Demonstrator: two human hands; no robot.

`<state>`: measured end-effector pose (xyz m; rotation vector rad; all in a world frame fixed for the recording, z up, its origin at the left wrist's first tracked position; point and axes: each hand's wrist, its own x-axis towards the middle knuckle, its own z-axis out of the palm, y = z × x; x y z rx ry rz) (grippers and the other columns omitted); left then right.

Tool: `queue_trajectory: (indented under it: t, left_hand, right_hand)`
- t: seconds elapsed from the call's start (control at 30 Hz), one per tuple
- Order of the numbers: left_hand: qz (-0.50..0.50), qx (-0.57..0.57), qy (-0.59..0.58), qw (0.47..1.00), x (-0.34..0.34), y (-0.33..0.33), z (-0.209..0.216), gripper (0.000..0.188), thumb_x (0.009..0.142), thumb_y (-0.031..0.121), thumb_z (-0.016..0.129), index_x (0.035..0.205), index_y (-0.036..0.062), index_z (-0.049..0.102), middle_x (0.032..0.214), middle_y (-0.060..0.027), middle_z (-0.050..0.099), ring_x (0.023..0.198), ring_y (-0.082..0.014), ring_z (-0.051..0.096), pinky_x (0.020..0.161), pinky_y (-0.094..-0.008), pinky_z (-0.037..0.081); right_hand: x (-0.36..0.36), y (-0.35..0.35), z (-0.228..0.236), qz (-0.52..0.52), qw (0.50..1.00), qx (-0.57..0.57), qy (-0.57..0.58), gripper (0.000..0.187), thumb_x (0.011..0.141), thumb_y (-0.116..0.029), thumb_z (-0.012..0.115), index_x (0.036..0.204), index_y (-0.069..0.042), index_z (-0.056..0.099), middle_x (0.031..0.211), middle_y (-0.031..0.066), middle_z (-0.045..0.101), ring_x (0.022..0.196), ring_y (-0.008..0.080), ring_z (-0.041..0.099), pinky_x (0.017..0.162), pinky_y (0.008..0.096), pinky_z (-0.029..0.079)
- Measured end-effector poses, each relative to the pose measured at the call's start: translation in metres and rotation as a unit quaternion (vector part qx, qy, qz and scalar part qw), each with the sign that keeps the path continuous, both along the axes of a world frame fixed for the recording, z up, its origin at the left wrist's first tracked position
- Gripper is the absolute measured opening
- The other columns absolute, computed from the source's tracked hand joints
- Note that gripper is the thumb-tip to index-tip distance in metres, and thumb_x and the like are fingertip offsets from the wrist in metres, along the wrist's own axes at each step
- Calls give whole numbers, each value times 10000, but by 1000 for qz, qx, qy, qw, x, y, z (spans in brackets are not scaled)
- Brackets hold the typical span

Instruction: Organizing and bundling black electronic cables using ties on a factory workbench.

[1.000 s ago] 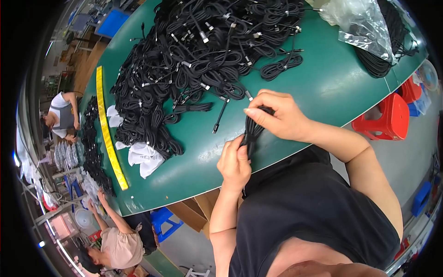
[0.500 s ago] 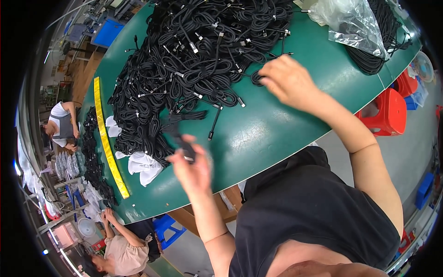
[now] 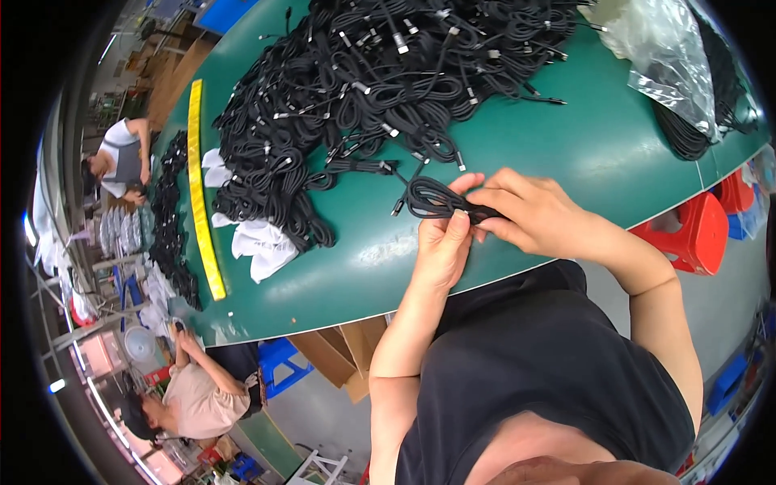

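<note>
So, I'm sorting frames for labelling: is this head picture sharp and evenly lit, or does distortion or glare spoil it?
Head view: both hands, left hand and right hand, and the coiled black cable look sharp; fisheye bends the green table edge and leaves black corners; soft sheen on the tabletop, bright glare on the clear plastic bag; people near the rim are small and warped.

Bare bench [image 3: 598,153] lies open at centre right; the cable heap [image 3: 380,73] blocks upper centre, a plastic bag [image 3: 663,56] upper right.
</note>
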<state>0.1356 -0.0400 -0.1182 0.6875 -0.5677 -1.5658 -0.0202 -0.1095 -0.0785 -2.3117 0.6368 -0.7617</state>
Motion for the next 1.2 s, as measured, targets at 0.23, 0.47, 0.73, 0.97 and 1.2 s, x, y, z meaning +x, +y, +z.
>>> queue_trajectory:
  t: [0.23, 0.47, 0.73, 0.97, 1.2]
  left_hand:
    - [67, -13, -111, 991, 0, 17, -4, 431, 779, 189, 678, 1115, -13, 500, 968, -91, 589, 745, -115, 545, 622, -243, 453]
    - [107, -37, -26, 993, 26, 9, 3, 355, 857, 167, 572, 1142, -23, 480, 1009, -113, 579, 776, -134, 554, 619, -248, 448]
    - [101, -18, -67, 993, 20, 10, 7, 392, 828, 198, 621, 1134, -13, 498, 983, -72, 597, 839, -122, 560, 699, -240, 437]
    - [73, -44, -115, 990, 13, 11, 0, 318, 811, 248, 648, 992, 12, 538, 981, -65, 569, 929, -125, 516, 836, -268, 395]
    - [-29, 36, -507, 860, 26, 18, 28, 288, 731, 167, 710, 927, 19, 558, 726, -64, 599, 638, -148, 584, 580, -279, 463]
  right_hand:
    - [10, 10, 2, -52, 976, -211, 12, 150, 653, -66, 642, 778, -35, 566, 732, 42, 474, 600, 163, 516, 425, 266, 418]
    - [15, 8, 14, -60, 981, -177, 55, 137, 674, -63, 627, 772, -21, 542, 729, 56, 474, 628, 184, 547, 439, 285, 441]
    - [19, 14, 23, -34, 998, -52, 34, 132, 728, -35, 615, 830, -9, 536, 777, 89, 499, 623, 246, 575, 492, 340, 475]
    - [15, 11, 15, 3, 999, -4, -37, 163, 735, -25, 613, 886, -15, 554, 805, 99, 517, 619, 250, 571, 490, 330, 463]
    - [18, -8, 46, 31, 960, -277, -4, 296, 668, -204, 664, 919, -64, 595, 973, 68, 547, 908, 212, 521, 893, 409, 348]
